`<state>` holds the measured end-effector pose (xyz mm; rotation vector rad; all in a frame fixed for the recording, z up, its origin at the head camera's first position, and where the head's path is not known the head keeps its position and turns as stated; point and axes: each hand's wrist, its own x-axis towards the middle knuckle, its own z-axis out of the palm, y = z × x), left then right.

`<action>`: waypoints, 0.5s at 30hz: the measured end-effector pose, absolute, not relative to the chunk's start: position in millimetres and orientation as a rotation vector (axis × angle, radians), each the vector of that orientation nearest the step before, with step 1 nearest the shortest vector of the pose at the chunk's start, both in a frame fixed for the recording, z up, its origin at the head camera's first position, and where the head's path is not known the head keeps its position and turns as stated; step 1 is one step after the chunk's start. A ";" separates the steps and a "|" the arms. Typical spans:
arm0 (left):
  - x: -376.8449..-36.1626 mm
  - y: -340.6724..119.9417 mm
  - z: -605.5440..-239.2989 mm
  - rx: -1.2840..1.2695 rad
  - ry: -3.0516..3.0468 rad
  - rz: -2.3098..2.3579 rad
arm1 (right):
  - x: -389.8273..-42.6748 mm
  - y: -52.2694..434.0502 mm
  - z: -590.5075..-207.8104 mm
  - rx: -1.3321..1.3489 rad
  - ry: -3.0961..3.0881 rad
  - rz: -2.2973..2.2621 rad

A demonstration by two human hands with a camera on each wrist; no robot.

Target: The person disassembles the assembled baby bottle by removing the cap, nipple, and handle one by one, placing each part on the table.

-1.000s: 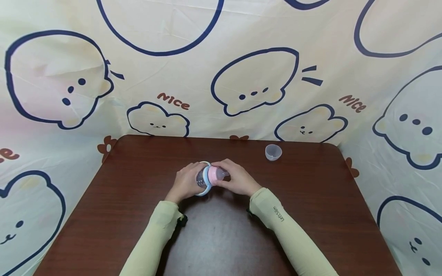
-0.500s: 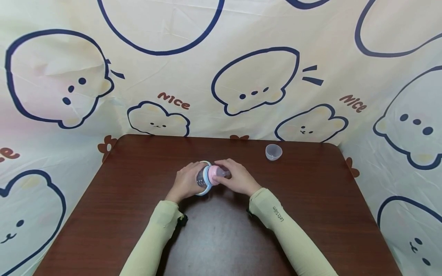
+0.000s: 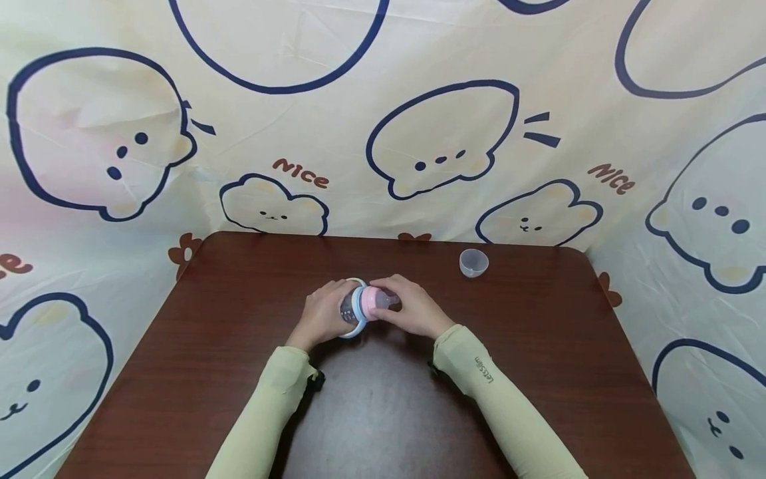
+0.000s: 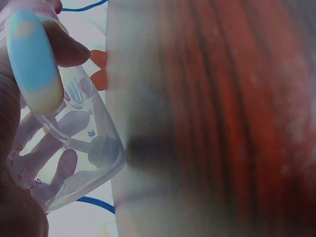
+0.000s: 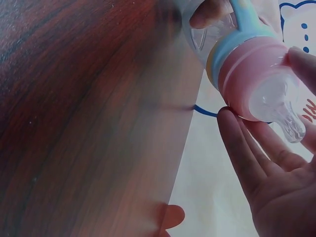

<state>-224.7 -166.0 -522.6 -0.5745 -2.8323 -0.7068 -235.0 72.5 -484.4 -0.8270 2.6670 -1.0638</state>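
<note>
In the head view the bottle (image 3: 369,304), nipple (image 3: 386,301) toward three o'clock, sits between left hand (image 3: 325,311) and right hand (image 3: 415,311); in the left wrist view fingers curl round its clear body (image 4: 101,121), seemingly for steadiness; in the right wrist view parted thumb and fingertips pinch the pink collar (image 5: 247,74), probably for purchase.

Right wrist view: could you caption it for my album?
A right hand pinches the pink collar of a clear baby bottle with a blue handle.

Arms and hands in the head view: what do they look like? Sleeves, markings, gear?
Left sleeve and right sleeve: pale yellow-green, long, reaching the wrists. Right one carries small dark lettering near the wrist. Left hand and right hand are bare, no gloves. A black piece shows under the left sleeve's wrist end; too small to identify.
</note>
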 end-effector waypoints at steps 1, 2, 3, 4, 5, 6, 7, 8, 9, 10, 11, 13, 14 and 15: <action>-224.8 -166.0 -522.5 -0.576 -2.829 -0.703 | -234.9 72.7 -484.1 -0.831 2.664 -1.067; -225.1 -166.0 -522.3 -0.576 -2.832 -0.703 | -234.8 72.8 -483.8 -0.837 2.664 -1.069; -225.1 -165.9 -522.1 -0.576 -2.832 -0.703 | -234.7 72.9 -483.8 -0.841 2.663 -1.069; -225.2 -165.8 -522.0 -0.575 -2.835 -0.706 | -234.7 73.0 -483.6 -0.847 2.663 -1.069; -225.2 -165.8 -522.1 -0.575 -2.836 -0.705 | -234.7 73.0 -483.6 -0.854 2.663 -1.070; -225.2 -165.8 -522.1 -0.575 -2.835 -0.706 | -234.8 73.1 -483.8 -0.862 2.664 -1.067; -225.1 -165.9 -522.4 -0.577 -2.832 -0.705 | -234.9 73.1 -484.1 -0.869 2.666 -1.065; -225.2 -165.9 -522.7 -0.578 -2.830 -0.705 | -235.1 73.2 -484.4 -0.876 2.668 -1.063; -225.3 -166.1 -523.0 -0.578 -2.828 -0.705 | -235.4 73.2 -484.6 -0.884 2.669 -1.063; -225.3 -166.2 -523.3 -0.579 -2.827 -0.705 | -235.6 73.2 -484.9 -0.888 2.669 -1.063; -225.3 -166.4 -523.5 -0.579 -2.826 -0.705 | -235.8 73.2 -485.2 -0.889 2.670 -1.063; -225.1 -166.8 -523.8 -0.578 -2.826 -0.710 | -235.8 73.0 -485.7 -0.883 2.668 -1.071; -224.9 -167.1 -523.8 -0.575 -2.828 -0.715 | -235.9 72.7 -486.3 -0.873 2.671 -1.070; -224.7 -167.3 -523.7 -0.570 -2.831 -0.720 | -235.8 72.3 -486.7 -0.856 2.671 -1.072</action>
